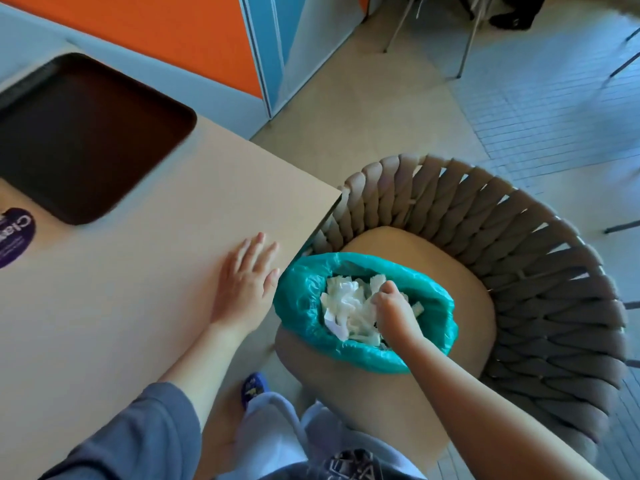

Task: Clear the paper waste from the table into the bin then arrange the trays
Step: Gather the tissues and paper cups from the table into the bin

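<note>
A bin lined with a teal bag (304, 299) sits on a chair seat just off the table's right edge. White crumpled paper waste (348, 306) fills it. My right hand (393, 306) reaches down inside the bin with its fingers curled among the paper; whether it grips a piece I cannot tell. My left hand (247, 278) rests flat on the beige table (138, 289) near its right edge, fingers straight. A dark brown tray (86, 133) lies at the table's far left.
The woven grey chair (519, 254) with a tan seat stands right of the table. A purple round sticker (14, 237) lies at the table's left edge. Orange and blue panels rise behind, and chair legs stand on the tiled floor at the far right.
</note>
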### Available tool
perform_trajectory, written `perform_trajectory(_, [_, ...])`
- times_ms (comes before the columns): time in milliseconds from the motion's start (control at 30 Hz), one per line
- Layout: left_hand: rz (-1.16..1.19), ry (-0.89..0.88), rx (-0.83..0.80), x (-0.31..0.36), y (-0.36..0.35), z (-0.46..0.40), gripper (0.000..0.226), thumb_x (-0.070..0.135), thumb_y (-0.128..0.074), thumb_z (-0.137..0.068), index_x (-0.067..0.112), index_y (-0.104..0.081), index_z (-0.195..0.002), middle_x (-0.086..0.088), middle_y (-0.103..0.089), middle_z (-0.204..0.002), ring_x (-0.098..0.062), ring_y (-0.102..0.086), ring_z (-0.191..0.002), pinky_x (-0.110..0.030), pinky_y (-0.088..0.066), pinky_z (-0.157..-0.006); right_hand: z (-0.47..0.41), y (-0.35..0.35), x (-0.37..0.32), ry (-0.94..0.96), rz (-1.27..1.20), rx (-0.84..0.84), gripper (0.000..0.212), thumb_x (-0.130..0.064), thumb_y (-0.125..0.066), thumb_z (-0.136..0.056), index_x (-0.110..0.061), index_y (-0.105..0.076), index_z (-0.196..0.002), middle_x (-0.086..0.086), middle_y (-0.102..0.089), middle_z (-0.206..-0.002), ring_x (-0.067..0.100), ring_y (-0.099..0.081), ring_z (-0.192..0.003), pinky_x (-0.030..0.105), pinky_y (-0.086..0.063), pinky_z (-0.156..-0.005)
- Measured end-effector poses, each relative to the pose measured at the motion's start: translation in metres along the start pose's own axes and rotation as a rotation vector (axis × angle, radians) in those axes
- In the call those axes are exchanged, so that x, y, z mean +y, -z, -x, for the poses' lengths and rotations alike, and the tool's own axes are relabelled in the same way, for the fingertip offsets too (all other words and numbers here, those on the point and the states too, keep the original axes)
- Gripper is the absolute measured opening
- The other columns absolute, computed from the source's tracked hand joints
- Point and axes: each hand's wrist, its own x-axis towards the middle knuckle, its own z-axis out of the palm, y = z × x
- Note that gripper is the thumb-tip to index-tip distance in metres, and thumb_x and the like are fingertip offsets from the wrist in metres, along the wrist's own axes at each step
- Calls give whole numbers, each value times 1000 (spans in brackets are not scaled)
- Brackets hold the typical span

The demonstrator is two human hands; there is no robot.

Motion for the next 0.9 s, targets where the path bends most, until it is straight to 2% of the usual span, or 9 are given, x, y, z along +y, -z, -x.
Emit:
perform_trajectory(67, [14,2,31,1,-2,-3,49,36,-29,-92,19,-44,-135,-9,-41,-145,-32,-36,-132,-44,-27,-108,-11,-11,-1,-22,-2,-16,16,-11,-34,-90,-21,-44,-82,-4,-43,-70,14,-39,-60,28,-33,-55])
perform_trajectory(133, [18,4,56,1,-5,-2,47,35,-32,-92,20,-45,-134,-8,-41,-144,-31,-36,-131,-44,-28,-107,-16,-20,-5,28,19,-118,21,-6,-34,-92,-19,-47,-102,-7,-46,-76,11,-44,-63,21,-36,-57])
perform_trajectory(200, [21,7,68,-1,-8,-1,46,35,-33,-92,20,-45,-134,-7,-41,-145,-30,-36,-131,-42,-27,-108,-19,-29,-6,67,141,-259,32,2,-39,-90,-9,-52,-117,3,-54,-111,19,-56,-91,15,-38,-67])
perform_trajectory(267, [21,12,74,-3,-10,0,46,36,-34,-92,21,-45,-135,-6,-40,-145,-28,-35,-131,-41,-26,-108,-20,-33,-9,75,362,-312,41,7,-43,-83,-8,-54,-120,13,-43,-133,29,-52,-109,25,-43,-79])
perform_trajectory(433, [30,15,90,-6,-14,0,45,35,-37,-92,21,-46,-133,-6,-42,-144,-29,-37,-130,-43,-29,-107,-23,-41,-10,122,553,-482,39,3,-41,-85,-6,-48,-122,16,-51,-124,31,-54,-107,34,-47,-78])
perform_trajectory(567, [42,4,110,-6,-17,3,44,33,-38,-91,19,-48,-132,-8,-44,-142,-31,-39,-129,-45,-31,-106,-21,-37,-8,164,586,-539,32,1,-39,-86,-6,-50,-115,13,-55,-110,27,-56,-93,25,-36,-54])
perform_trajectory(700, [59,10,99,-3,-18,4,44,33,-37,-91,19,-47,-132,-8,-44,-142,-30,-38,-129,-45,-31,-106,-30,-21,-18,121,402,-336,23,-2,-43,-86,-8,-61,-98,9,-64,-103,26,-61,-83,32,-52,-68])
perform_trajectory(800, [58,15,81,-2,-18,4,45,34,-37,-91,20,-47,-132,-8,-45,-142,-30,-38,-129,-46,-31,-106,-33,-3,-38,192,389,-109,23,-15,-43,-87,-9,-63,-97,8,-57,-102,29,-57,-92,29,-43,-67])
perform_trajectory(900, [83,5,42,-2,-19,4,46,35,-37,-89,19,-50,-130,-7,-45,-142,-30,-41,-129,-45,-33,-106,-33,13,-60,223,280,35,23,-17,-45,-88,-7,-65,-91,8,-57,-97,28,-56,-91,32,-46,-69])
